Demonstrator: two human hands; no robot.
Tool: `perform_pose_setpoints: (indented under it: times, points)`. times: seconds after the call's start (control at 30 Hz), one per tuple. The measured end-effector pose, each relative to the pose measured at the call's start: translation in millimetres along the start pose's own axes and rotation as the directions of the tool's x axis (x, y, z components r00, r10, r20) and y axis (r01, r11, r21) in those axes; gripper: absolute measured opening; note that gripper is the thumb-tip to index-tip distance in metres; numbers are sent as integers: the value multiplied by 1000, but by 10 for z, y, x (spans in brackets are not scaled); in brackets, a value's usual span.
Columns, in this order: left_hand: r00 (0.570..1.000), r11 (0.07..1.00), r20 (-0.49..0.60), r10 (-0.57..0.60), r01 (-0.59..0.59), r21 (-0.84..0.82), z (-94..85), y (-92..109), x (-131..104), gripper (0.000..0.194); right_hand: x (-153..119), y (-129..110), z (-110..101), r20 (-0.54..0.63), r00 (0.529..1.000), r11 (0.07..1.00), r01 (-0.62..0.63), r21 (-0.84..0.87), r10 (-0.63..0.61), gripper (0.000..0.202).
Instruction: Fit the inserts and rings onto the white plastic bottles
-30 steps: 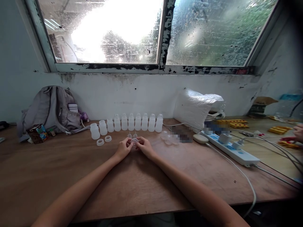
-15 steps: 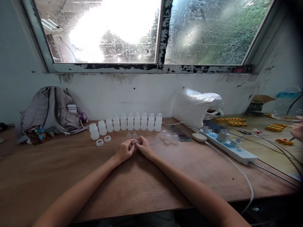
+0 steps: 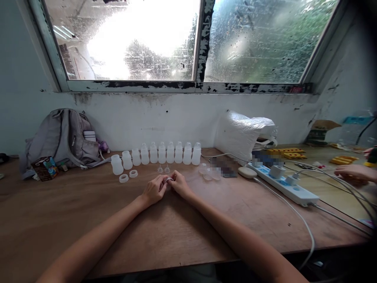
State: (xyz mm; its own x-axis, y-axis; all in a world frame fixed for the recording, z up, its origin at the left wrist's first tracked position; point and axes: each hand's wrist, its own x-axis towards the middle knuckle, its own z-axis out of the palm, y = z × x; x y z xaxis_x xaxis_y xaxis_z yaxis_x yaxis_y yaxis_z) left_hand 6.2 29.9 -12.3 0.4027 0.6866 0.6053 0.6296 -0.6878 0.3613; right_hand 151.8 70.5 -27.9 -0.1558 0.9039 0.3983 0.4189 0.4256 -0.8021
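Note:
My left hand (image 3: pixel 154 188) and my right hand (image 3: pixel 180 184) meet at the table's middle, fingers closed around a small whitish bottle ring (image 3: pixel 169 179). Fingers cover most of it, so I cannot tell whether a teat sits inside. Just beyond stand two clear bottle teats (image 3: pixel 163 169). Behind them runs a row of several frosted baby bottles (image 3: pixel 161 154), most with domed tops; the open-necked bottles (image 3: pixel 117 165) are at the left end. Two loose bottle rings (image 3: pixel 124 178) lie in front of those. Right of my hands are several translucent discs (image 3: pixel 207 173).
A grey backpack (image 3: pixel 63 137) and a small carton (image 3: pixel 45 168) sit at the left. At the right are a white power strip (image 3: pixel 285 184) with cables, a white puck-shaped device (image 3: pixel 246 172) and a silvery bag (image 3: pixel 238 133). Another person's hand (image 3: pixel 353 172) works near yellow parts (image 3: pixel 344 160).
My hands stay together while the ring between them tilts slightly. At the far right, the other person's hand has come further in over the yellow parts.

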Motion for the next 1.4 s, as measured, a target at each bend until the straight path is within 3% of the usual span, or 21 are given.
perform_pose_setpoints:
  times: [0.23, 0.47, 0.6, 0.7, 0.77, 0.83, 0.93, 1.0, 1.07, 1.2, 1.33, 1.4]
  points:
    - [1000, 1000, 1, 17, -17, 26, 4, 35, 2, 29, -14, -72, -44, -3, 1000, 999, -26, -29, 26, 13]
    - [999, 997, 20, 25, -26, 68, 53, -31, 2, 34, -19, -28, 3, -109, 994, 987, -14, -158, -4, 12]
    - [999, 997, -18, -43, 44, 61, 34, -20, 12, 28, -54, -52, 22, -90, 994, 986, 44, -161, -59, 10]
    - [992, 994, -65, -107, 109, 29, 17, -17, 28, 22, -94, -115, 9, -36, 990, 989, 133, -59, -136, 9]
    - [978, 984, -109, -175, 172, -35, 16, -52, 46, 21, -107, -149, -4, 25, 989, 984, 141, 105, -145, 18]
    - [954, 952, -132, -270, 245, -182, 25, -118, 67, 21, -99, -159, -15, 102, 992, 950, 41, 310, -76, 34]
    - [922, 837, -72, -381, 311, -450, 54, -237, 90, 23, -59, -127, -29, 219, 974, 841, -167, 514, 59, 44]
    - [917, 780, -34, -399, 319, -538, 71, -296, 98, 22, -36, -95, -39, 273, 959, 800, -220, 559, 73, 40]
    - [927, 780, -15, -374, 306, -546, 76, -324, 101, 20, -26, -75, -45, 291, 955, 791, -216, 572, 50, 34]
    - [940, 818, -15, -339, 287, -498, 50, -304, 109, 25, -40, -78, -39, 277, 960, 790, -192, 583, 29, 32]
    - [931, 761, 29, -365, 316, -567, -3, -238, 116, 29, -46, -70, -14, 248, 968, 798, -187, 573, 48, 31]
    - [942, 786, 50, -332, 306, -538, -29, -208, 118, 27, -38, -52, -15, 237, 970, 807, -187, 559, 60, 30]
